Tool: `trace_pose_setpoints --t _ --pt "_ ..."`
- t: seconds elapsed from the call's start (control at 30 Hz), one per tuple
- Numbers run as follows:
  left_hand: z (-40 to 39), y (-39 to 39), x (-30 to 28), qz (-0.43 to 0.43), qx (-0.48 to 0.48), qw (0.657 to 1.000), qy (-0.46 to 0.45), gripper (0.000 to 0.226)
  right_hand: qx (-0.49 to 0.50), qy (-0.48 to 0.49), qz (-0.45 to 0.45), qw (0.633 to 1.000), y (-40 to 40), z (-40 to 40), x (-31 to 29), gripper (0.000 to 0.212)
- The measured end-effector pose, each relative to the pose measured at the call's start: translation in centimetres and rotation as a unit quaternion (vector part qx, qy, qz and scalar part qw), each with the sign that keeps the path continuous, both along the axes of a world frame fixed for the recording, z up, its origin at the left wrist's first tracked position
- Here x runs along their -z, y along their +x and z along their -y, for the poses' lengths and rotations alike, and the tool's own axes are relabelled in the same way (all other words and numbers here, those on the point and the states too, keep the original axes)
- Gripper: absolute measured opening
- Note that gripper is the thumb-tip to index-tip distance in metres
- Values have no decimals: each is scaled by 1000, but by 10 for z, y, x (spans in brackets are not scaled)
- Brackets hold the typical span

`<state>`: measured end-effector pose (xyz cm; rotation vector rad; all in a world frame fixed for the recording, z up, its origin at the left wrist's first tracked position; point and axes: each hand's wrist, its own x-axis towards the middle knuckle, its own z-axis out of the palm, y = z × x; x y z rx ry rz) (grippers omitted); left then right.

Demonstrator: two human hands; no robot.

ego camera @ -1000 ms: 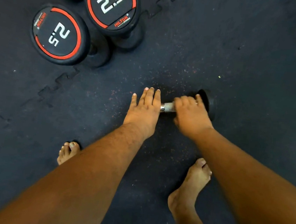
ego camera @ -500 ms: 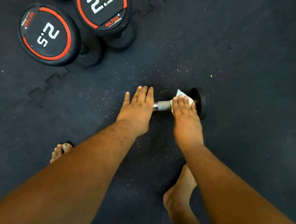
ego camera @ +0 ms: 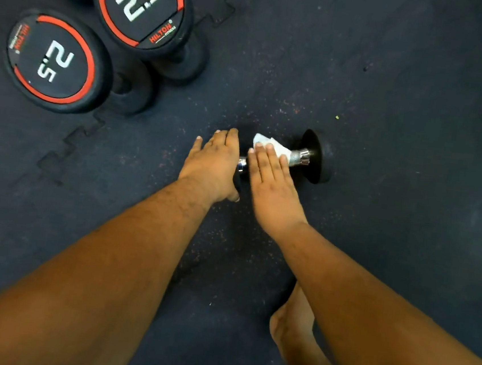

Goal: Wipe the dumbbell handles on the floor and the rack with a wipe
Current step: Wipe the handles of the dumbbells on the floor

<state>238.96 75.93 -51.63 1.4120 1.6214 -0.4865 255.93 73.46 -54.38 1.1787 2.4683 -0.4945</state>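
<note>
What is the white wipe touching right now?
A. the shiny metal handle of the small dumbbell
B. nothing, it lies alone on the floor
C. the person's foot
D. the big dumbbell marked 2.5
A: the wipe lies across the small dumbbell's handle, pressed there by the straight fingers of the right hand, far from the 2.5 dumbbells.

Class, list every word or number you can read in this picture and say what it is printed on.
"2.5": end cap of the upper dumbbell.
"HILTON": same cap; small word beneath is too blurred to read.
"2.5": end cap of the lower dumbbell.
"HILTON": same cap, rim.
</note>
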Motion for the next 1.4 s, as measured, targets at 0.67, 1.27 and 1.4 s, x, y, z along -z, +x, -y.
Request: trace_pose_setpoints --t 0.67,1.27,1.4 --pt "32 -15 -70 59 -96 988 109 126 431 -171 -299 834 -4 6 -91 46" --pt "33 -54 -127 -92 87 977 174 116 538 -236 -268 764 -56 -9 -161 31" --pt "19 -44 -152 -56 6 989 139 108 579 -229 -303 721 -57 -12 -192 27"
